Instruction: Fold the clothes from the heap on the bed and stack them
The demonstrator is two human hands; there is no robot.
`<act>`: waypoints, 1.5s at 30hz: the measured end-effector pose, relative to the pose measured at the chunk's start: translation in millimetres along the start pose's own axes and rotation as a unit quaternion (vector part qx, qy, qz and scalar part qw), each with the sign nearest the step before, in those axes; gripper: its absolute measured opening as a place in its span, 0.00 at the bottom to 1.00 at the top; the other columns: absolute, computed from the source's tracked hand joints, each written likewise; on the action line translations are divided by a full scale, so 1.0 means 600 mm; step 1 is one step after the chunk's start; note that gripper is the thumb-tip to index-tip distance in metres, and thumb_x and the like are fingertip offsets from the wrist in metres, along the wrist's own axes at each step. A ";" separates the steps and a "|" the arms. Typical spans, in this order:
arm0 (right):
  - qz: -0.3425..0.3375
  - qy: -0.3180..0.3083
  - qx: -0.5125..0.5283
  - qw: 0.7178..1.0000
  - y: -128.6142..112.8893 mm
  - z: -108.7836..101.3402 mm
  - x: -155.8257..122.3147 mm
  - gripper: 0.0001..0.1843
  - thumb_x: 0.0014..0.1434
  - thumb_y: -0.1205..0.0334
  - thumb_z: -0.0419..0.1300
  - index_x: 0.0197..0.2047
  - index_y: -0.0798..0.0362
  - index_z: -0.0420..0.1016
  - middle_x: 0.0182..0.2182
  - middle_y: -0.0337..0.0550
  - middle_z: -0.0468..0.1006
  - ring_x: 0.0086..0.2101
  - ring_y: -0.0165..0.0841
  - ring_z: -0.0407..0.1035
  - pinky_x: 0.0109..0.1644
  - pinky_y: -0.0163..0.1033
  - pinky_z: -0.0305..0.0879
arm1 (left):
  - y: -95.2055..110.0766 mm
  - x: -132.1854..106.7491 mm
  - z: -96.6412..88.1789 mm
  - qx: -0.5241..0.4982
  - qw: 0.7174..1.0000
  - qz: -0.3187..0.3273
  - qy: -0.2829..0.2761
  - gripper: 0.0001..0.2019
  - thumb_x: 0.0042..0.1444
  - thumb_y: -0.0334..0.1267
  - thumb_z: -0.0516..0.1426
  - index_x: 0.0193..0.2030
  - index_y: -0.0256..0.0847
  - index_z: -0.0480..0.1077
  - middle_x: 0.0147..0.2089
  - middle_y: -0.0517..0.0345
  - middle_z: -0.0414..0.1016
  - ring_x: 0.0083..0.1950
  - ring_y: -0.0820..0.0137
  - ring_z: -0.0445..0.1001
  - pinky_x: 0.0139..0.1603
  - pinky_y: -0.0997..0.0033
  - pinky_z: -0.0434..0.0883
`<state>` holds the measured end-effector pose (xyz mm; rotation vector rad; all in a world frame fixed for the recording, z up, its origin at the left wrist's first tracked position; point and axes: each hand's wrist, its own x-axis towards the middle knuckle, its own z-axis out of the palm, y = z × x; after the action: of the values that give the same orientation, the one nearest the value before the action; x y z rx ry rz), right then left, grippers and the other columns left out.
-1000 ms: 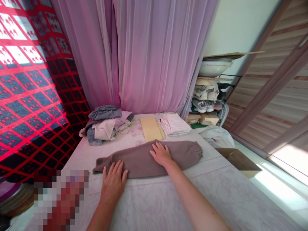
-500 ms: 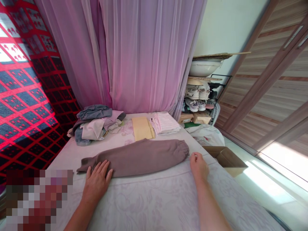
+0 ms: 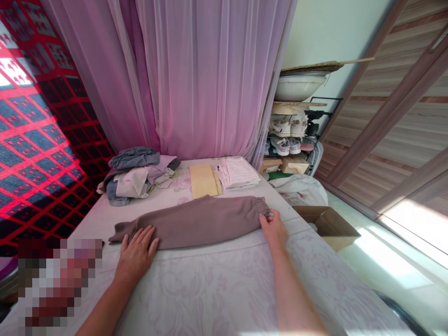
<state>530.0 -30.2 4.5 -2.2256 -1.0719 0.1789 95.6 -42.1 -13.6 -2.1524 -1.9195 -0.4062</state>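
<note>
Head view: you are pressing your left hand [image 3: 136, 252] flat on the near edge of the taupe sweatpants [image 3: 196, 221], its fingers [image 3: 143, 239] spread apart; your right hand [image 3: 275, 228] is pinching the elastic cuff [image 3: 262, 205] at the right end, its fingertips [image 3: 266, 215] pressed together on the cloth. You are keeping the sweatpants folded lengthwise in one long strip across a bed [image 3: 210, 294] covered by a pale floral sheet; they are lying between your hands and the other laundry, just beyond the bed's middle.

Farther up the bed, a loose pile of clothes [image 3: 136, 175] is sitting to the left; a folded yellow cloth [image 3: 203, 179] and a stack of folded striped cloth [image 3: 237, 171] are lying side by side to its right, almost touching. Beyond the bed's right edge, a white plastic bag [image 3: 299, 189] and an open cardboard box [image 3: 327, 228] are sitting near each other; a shoe rack [image 3: 289, 135] is standing behind them, a white basin [image 3: 299, 87] resting on top. A sheer pink curtain [image 3: 206, 79] is hanging behind the bed, and a red-and-black patterned curtain [image 3: 35, 140] is hanging to its left — the patch at lower left [image 3: 59, 280] is too pixelated to tell.
</note>
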 end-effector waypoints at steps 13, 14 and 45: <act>-0.204 0.097 0.007 0.974 -0.021 0.007 -0.024 0.21 0.61 0.59 0.43 0.46 0.58 0.74 0.40 0.55 0.77 0.42 0.40 0.69 0.50 0.41 0.61 | 0.005 -0.002 -0.002 -0.019 1.000 -0.011 -0.009 0.23 0.63 0.46 0.45 0.60 0.44 0.67 0.62 0.51 0.69 0.64 0.57 0.63 0.68 0.46 0.45; -0.250 0.076 -0.001 0.965 -0.033 0.012 -0.035 0.22 0.63 0.58 0.43 0.46 0.58 0.74 0.42 0.55 0.77 0.44 0.39 0.69 0.52 0.41 0.60 | 0.005 -0.002 -0.002 -0.021 1.000 -0.010 -0.011 0.23 0.63 0.47 0.44 0.60 0.44 0.67 0.63 0.50 0.68 0.64 0.57 0.63 0.68 0.46 0.45; -0.470 -0.237 -0.170 0.833 -0.113 0.076 -0.175 0.27 0.65 0.50 0.45 0.65 0.44 0.60 0.66 0.43 0.56 0.65 0.39 0.48 0.67 0.57 0.37 | 0.020 -0.009 -0.015 -0.058 0.997 -0.038 -0.023 0.23 0.64 0.46 0.46 0.62 0.43 0.65 0.65 0.50 0.64 0.67 0.58 0.59 0.69 0.46 0.45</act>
<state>399.6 -54.3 -5.3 -1.6752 -2.5054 0.1073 106.5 -51.6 -6.6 -2.1823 -2.0556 -0.4966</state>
